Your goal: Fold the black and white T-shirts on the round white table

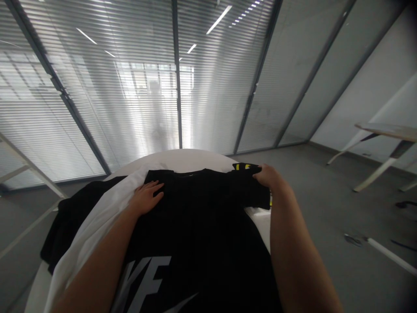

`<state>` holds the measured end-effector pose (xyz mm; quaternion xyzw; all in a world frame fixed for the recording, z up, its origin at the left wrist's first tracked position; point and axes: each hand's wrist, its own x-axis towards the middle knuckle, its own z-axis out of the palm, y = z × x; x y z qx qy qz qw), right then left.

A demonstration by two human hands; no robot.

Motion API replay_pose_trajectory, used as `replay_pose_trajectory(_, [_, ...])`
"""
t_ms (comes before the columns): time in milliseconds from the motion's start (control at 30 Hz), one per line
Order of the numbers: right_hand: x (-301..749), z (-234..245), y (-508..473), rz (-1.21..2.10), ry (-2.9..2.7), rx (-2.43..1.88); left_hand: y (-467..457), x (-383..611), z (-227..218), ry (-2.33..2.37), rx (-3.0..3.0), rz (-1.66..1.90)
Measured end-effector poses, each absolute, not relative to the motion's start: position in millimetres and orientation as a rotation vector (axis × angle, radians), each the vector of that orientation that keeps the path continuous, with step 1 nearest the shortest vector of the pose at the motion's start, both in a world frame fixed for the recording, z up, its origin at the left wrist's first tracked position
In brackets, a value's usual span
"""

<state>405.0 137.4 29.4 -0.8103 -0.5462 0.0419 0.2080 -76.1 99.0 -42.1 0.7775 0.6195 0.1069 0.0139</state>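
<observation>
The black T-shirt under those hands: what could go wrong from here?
The black T-shirt lies on a white cloth, so it might slide if the right hand tugs its sleeve too hard, even with the left hand pressing flat. The dark garment seems to overhang the edge and could slip to the grey floor.

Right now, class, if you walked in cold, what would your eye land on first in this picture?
The black T-shirt spread across the middle catches the eye first, with large grey lettering at the bottom edge. The left hand lies flat on it near the collar, while the right hand clasps its sleeve on the right, beside small yellow marks. Behind them rises a glass wall with slatted blinds.
</observation>
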Motion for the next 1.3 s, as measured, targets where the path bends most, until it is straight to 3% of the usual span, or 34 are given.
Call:
replay_pose_trajectory(433, [299.7, 59.5, 117.2, 0.129, -1.808, -1.928, 98.5, -75.1, -42.6, 1.943, 2.413, 0.327])
replay_pose_trajectory(633, [264.5, 52.7, 108.6, 0.844, -2.083, -1.714, 99.6, -76.3, -44.0, 1.937, 2.426, 0.313])
replay_pose_trajectory(833, [300.6, 35.5, 131.8, 0.317, -1.996, -2.128, 98.5, -74.6, -42.1, 1.93, 2.421, 0.317])
replay_pose_trajectory(1300, [243.4, -42.8, 131.2, 0.3, -2.112, -2.298, 95.6, -70.1, -36.9, 1.95, 2.448, 0.221])
